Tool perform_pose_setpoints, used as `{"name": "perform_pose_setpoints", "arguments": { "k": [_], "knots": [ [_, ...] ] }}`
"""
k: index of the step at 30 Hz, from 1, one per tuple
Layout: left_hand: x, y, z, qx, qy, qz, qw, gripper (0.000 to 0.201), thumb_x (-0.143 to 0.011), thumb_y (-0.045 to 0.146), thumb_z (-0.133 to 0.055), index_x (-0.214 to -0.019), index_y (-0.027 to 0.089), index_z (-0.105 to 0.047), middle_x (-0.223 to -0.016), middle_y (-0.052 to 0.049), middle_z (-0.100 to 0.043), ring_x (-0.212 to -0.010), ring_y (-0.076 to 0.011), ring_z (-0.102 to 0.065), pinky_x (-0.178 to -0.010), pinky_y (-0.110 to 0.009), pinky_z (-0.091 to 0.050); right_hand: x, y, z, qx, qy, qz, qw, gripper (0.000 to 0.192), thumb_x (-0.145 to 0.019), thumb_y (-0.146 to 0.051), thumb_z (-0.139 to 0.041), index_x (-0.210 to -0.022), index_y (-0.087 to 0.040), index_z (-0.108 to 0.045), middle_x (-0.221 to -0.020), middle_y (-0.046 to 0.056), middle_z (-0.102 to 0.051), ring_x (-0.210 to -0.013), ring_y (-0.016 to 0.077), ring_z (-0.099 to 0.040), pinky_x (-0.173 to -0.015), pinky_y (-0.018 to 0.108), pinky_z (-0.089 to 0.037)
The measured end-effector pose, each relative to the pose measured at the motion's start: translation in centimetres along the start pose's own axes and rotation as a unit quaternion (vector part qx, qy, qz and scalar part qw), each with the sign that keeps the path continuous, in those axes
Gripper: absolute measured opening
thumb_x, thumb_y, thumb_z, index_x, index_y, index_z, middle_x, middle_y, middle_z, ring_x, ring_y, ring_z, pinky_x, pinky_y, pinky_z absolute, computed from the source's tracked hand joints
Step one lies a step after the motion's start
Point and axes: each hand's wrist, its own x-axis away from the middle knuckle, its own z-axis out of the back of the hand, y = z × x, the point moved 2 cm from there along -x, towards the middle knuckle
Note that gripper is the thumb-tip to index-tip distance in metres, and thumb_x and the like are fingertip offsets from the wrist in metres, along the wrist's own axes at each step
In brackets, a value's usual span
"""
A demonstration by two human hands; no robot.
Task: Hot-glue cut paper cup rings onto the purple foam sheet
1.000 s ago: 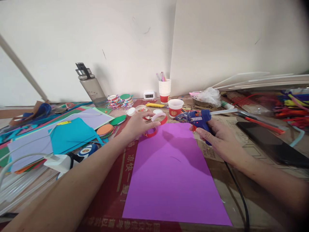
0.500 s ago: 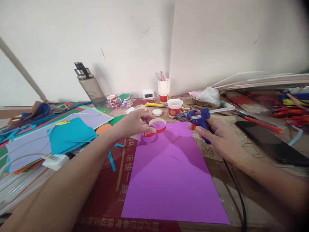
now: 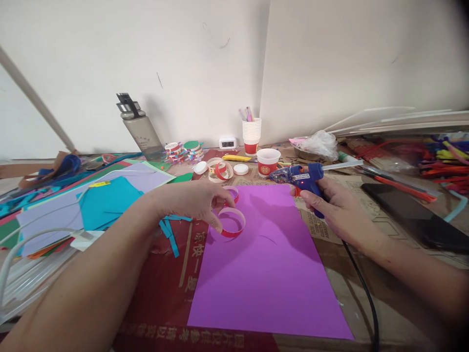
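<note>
My left hand (image 3: 198,203) pinches the edge of a paper ring (image 3: 238,226), red outside and pale inside, above the upper left of a purple sheet (image 3: 271,278). Just behind it, a second red ring (image 3: 236,195) is partly covered by my fingers. My right hand (image 3: 331,205) grips a blue hot glue gun (image 3: 308,177) by its handle. A clear glue stick juts from the gun's back, its nozzle points left over the sheet's far edge, and a small red light shows on its body.
Behind the sheet stand a red-and-white paper cup (image 3: 267,164), a cup stack with pens (image 3: 251,137), more paper rings (image 3: 221,170) and a small clock (image 3: 227,143). Coloured paper (image 3: 110,203) and a bottle (image 3: 141,129) are left; a phone (image 3: 414,215) lies right. The gun's cord (image 3: 362,283) trails toward me.
My left hand has drawn the ring nearer to me and slightly left, so the second ring behind it shows. My right hand keeps the glue gun in nearly the same place.
</note>
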Motion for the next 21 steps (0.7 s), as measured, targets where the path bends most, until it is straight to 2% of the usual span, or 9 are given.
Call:
{"name": "perform_pose_setpoints", "arguments": {
  "k": [3,7,9,11,14,21],
  "knots": [
    [-0.7,0.0,-0.5,-0.004,0.034,-0.023,0.999,0.040,-0.069,0.046,-0.074,-0.103,0.025,-0.072,-0.075,0.003,-0.063,-0.067,-0.0130,-0.054,-0.059,-0.023,-0.036,0.0,0.0,-0.1,-0.003,0.003,0.003,1.000,0.029,-0.083,-0.045,-0.056,-0.098,-0.021,-0.062,-0.071,0.001,-0.056,-0.063,0.0189,-0.048,-0.061,0.033,-0.038],
    [-2.3,-0.1,-1.3,-0.001,0.180,-0.022,0.983,0.043,-0.072,0.054,-0.071,-0.104,0.025,-0.071,-0.079,0.001,-0.065,-0.071,-0.0148,-0.057,-0.061,-0.025,-0.039,0.0,0.3,0.0,-0.015,0.007,0.004,1.000,0.029,-0.084,-0.046,-0.056,-0.099,-0.021,-0.061,-0.072,0.001,-0.056,-0.063,0.0183,-0.047,-0.059,0.032,-0.037],
    [-3.1,-0.2,-1.9,-0.002,0.228,-0.018,0.973,0.047,-0.073,0.056,-0.070,-0.108,0.026,-0.070,-0.090,-0.001,-0.067,-0.082,-0.0184,-0.060,-0.069,-0.027,-0.043,0.0,0.6,0.1,-0.024,0.010,0.000,1.000,0.029,-0.085,-0.046,-0.056,-0.099,-0.021,-0.061,-0.073,0.001,-0.057,-0.064,0.0179,-0.048,-0.060,0.031,-0.037],
    [-3.8,-0.4,-2.6,-0.003,0.273,-0.012,0.962,0.051,-0.070,0.057,-0.072,-0.110,0.025,-0.070,-0.106,-0.005,-0.067,-0.101,-0.0243,-0.058,-0.084,-0.033,-0.046,0.0,0.8,0.2,-0.028,0.016,-0.004,0.999,0.029,-0.085,-0.046,-0.056,-0.099,-0.021,-0.061,-0.075,0.001,-0.057,-0.065,0.0175,-0.048,-0.061,0.031,-0.037],
    [-4.5,-0.5,-3.4,-0.009,0.301,-0.020,0.953,0.049,-0.069,0.056,-0.074,-0.107,0.024,-0.072,-0.118,-0.007,-0.064,-0.120,-0.0296,-0.050,-0.103,-0.043,-0.040,0.0,0.8,0.2,-0.022,0.018,-0.005,1.000,0.029,-0.085,-0.046,-0.056,-0.098,-0.021,-0.062,-0.077,0.002,-0.058,-0.067,0.0178,-0.049,-0.062,0.032,-0.038],
    [-5.5,-0.4,-4.2,-0.015,0.278,0.011,0.960,0.048,-0.073,0.053,-0.071,-0.112,0.026,-0.070,-0.128,-0.006,-0.060,-0.123,-0.0299,-0.048,-0.112,-0.050,-0.031,0.1,0.3,0.1,0.005,0.019,0.004,1.000,0.030,-0.085,-0.046,-0.055,-0.098,-0.020,-0.061,-0.077,0.003,-0.059,-0.070,0.0199,-0.052,-0.064,0.033,-0.039]
  ]
}}
